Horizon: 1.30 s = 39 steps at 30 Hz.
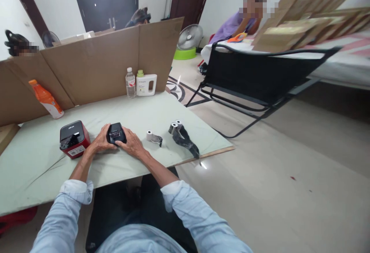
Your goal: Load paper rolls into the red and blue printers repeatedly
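Observation:
A small black device (116, 133) rests on the pale green tabletop (37, 164) between my two hands. My left hand (101, 142) curls around its left side, and my right hand (130, 143) cups its right side with the fingers bent on it. A red and black box-shaped printer (73, 139) stands just left of my left hand. To the right lie a small white paper roll (149, 135) with a dark strip and two more rolls (175, 125) with a long black strip (186, 142).
A cardboard screen (95, 64) stands along the table's back. An orange bottle (46, 99) leans at its left; a water bottle (130, 83) and a white jug (146, 84) stand at the back. A black folding chair (260, 79), a fan (189, 39) and a seated person (239, 21) are at right.

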{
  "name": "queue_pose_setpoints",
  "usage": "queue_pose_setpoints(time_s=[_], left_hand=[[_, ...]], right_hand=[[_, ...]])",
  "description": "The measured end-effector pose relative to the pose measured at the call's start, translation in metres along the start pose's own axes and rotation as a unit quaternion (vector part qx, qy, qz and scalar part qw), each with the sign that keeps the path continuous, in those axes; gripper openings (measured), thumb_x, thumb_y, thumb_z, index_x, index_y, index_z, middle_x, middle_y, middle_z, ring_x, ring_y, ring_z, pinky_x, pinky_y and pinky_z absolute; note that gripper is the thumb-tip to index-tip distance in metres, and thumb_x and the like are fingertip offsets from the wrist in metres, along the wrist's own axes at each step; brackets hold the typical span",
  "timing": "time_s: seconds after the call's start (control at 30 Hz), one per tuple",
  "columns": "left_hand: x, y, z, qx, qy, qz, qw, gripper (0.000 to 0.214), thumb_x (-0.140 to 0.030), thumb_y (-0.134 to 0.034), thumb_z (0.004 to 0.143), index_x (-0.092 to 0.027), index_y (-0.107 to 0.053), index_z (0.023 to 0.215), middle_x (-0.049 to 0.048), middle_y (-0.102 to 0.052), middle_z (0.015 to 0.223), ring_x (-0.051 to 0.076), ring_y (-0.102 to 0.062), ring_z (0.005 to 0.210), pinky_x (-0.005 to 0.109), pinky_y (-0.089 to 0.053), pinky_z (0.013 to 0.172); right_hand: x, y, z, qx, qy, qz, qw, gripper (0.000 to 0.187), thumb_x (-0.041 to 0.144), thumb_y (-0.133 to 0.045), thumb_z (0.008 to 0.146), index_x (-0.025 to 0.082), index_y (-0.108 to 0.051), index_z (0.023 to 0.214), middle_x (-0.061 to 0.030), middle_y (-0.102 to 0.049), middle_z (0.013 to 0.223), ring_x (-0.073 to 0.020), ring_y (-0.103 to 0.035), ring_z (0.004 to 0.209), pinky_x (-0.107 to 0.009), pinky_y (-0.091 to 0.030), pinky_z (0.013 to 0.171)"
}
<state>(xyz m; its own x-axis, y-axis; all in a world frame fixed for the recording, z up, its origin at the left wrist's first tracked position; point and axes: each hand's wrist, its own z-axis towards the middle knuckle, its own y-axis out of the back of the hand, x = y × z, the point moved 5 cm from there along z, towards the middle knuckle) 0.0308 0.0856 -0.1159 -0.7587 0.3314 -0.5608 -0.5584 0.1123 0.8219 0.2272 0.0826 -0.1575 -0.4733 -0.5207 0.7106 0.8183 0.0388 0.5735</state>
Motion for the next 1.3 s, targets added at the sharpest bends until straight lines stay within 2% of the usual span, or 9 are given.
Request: queue_pose_setpoints(time_s=[0.17,0.37,0.53,0.63,0.73,0.87,1.07,1.3], left_hand=[[0.003,-0.005,0.005,-0.013,-0.009,0.014,1.000,0.130,-0.043,-0.092,0.059,-0.014,-0.027,0.168,0.0228,-0.027,0.173,0.042,-0.025,0.163,0.054,-0.023,0.135],[0.004,-0.008,0.001,-0.028,0.002,0.021,0.999,0.125,-0.046,-0.089,0.062,-0.016,-0.030,0.168,0.0230,-0.022,0.175,0.044,-0.022,0.164,0.057,-0.026,0.133],[-0.001,-0.007,0.003,-0.019,0.007,0.016,1.000,0.129,-0.047,-0.092,0.058,-0.017,-0.030,0.167,0.0227,-0.018,0.176,0.045,-0.017,0.165,0.057,-0.025,0.133],[-0.007,-0.006,0.004,-0.027,0.000,0.011,1.000,0.128,-0.043,-0.093,0.056,-0.018,-0.032,0.166,0.0217,-0.024,0.174,0.045,-0.025,0.162,0.058,-0.029,0.132],[-0.013,-0.004,0.004,-0.033,-0.015,0.009,0.999,0.124,-0.042,-0.091,0.056,-0.014,-0.035,0.163,0.0226,-0.031,0.167,0.043,-0.034,0.158,0.053,-0.031,0.132],[-0.014,-0.003,0.005,-0.041,-0.026,0.003,0.999,0.122,-0.042,-0.089,0.056,-0.012,-0.036,0.162,0.0207,-0.035,0.162,0.041,-0.036,0.156,0.049,-0.031,0.132],[-0.005,-0.006,0.007,-0.042,-0.032,-0.001,0.999,0.128,-0.042,-0.092,0.054,-0.015,-0.032,0.164,0.0213,-0.031,0.165,0.043,-0.031,0.159,0.056,-0.027,0.133],[-0.001,-0.009,0.006,-0.041,-0.027,-0.006,0.999,0.126,-0.047,-0.092,0.059,-0.016,-0.031,0.165,0.0234,-0.021,0.173,0.045,-0.020,0.164,0.059,-0.025,0.133]], right_hand=[[0.001,0.000,0.001,-0.003,0.015,-0.008,1.000,0.081,0.047,-0.072,0.094,0.019,-0.039,0.162,-0.0207,-0.054,0.157,-0.0340,-0.055,0.142,-0.052,-0.046,0.118],[0.005,0.002,-0.001,-0.010,0.023,-0.014,1.000,0.075,0.045,-0.071,0.095,0.019,-0.043,0.160,-0.0192,-0.054,0.157,-0.0335,-0.055,0.143,-0.052,-0.045,0.120],[0.007,0.003,-0.001,-0.006,0.014,-0.023,1.000,0.074,0.044,-0.072,0.095,0.019,-0.045,0.159,-0.0190,-0.054,0.157,-0.0344,-0.054,0.143,-0.053,-0.045,0.120],[0.008,0.003,-0.001,-0.004,0.011,-0.027,1.000,0.075,0.044,-0.072,0.095,0.018,-0.044,0.159,-0.0200,-0.054,0.156,-0.0349,-0.055,0.142,-0.054,-0.046,0.119],[0.008,0.005,-0.001,-0.005,0.001,-0.025,1.000,0.077,0.044,-0.073,0.094,0.018,-0.042,0.160,-0.0204,-0.055,0.156,-0.0347,-0.057,0.141,-0.053,-0.046,0.119],[0.010,0.006,0.000,0.001,0.001,-0.027,1.000,0.078,0.043,-0.072,0.094,0.013,-0.041,0.159,-0.0226,-0.055,0.156,-0.0352,-0.056,0.142,-0.052,-0.045,0.120],[0.006,0.002,0.002,0.001,-0.005,-0.033,0.999,0.077,0.044,-0.073,0.094,0.018,-0.042,0.159,-0.0205,-0.054,0.157,-0.0341,-0.056,0.142,-0.052,-0.045,0.120],[0.002,0.002,-0.005,0.035,0.026,-0.049,0.998,0.082,0.042,-0.071,0.096,0.019,-0.034,0.165,-0.0205,-0.050,0.162,-0.0330,-0.050,0.149,-0.053,-0.043,0.123]])
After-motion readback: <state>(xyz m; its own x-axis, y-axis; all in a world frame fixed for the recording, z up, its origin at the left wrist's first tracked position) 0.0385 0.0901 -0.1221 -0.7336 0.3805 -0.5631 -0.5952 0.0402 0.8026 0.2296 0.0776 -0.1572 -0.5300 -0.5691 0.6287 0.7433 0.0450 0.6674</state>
